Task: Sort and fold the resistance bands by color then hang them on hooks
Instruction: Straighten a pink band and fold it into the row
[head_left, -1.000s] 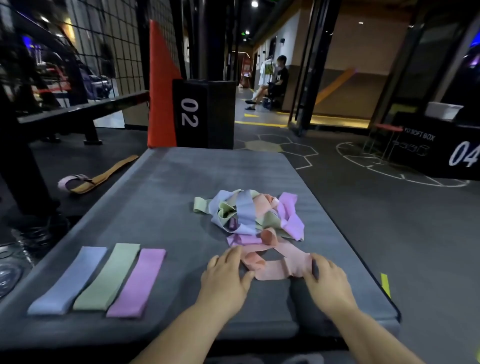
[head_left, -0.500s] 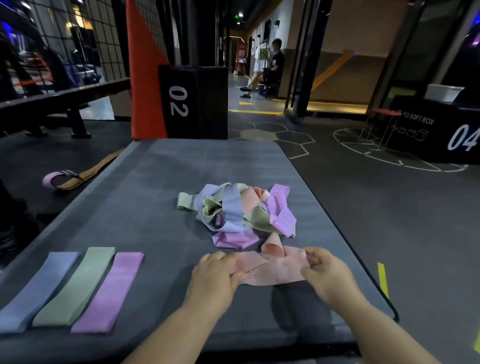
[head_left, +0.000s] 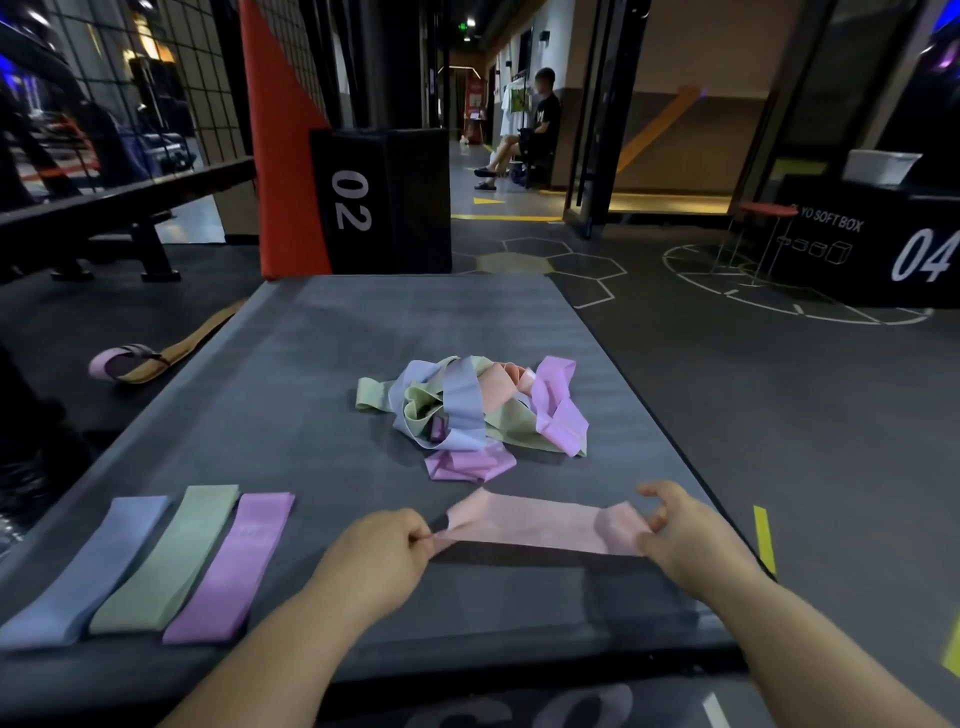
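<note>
The blue band (head_left: 78, 571) at the table's (head_left: 311, 364) near left corner is cut by the picture's left side. In the tangled pile (head_left: 478, 410), lower bands lie covered, their count unclear. The pink band's (head_left: 540, 525) left end vanishes inside the left hand (head_left: 379, 551), probably pinched.

Location: a gym. Indicators are numbered soft plyo boxes (head_left: 382, 200), floor agility markings (head_left: 769, 291), and a bench (head_left: 130, 202). Resistance bands (head_left: 472, 410) are present.
</note>
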